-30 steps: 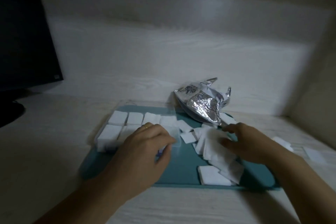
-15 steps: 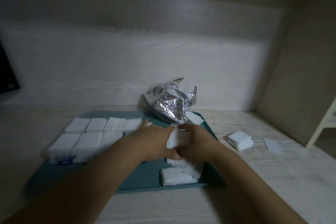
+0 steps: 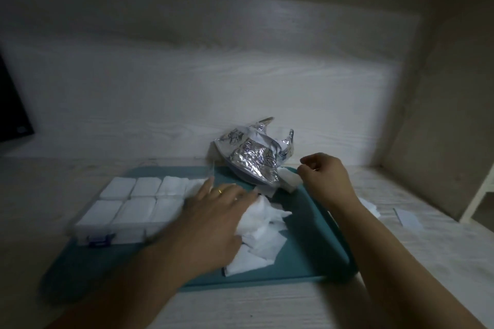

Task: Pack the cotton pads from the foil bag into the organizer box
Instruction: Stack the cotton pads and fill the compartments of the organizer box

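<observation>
Now your tray (image 3: 315,224) fills mid-frame, box (image 3: 125,208) at its left nearly full, bag (image 3: 254,157) behind. Your left hand (image 3: 213,219) lies flat on loose pads (image 3: 263,224); your right hand (image 3: 324,179) curls, apparently empty. Sweeping carelessly could scatter pads off the tray.

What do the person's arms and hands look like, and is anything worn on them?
Both forearms are bare, with no sleeves, watch or gloves in view. The left hand wears a thin gold-coloured ring on one of its fingers. The right hand shows no ring or other item.
</observation>
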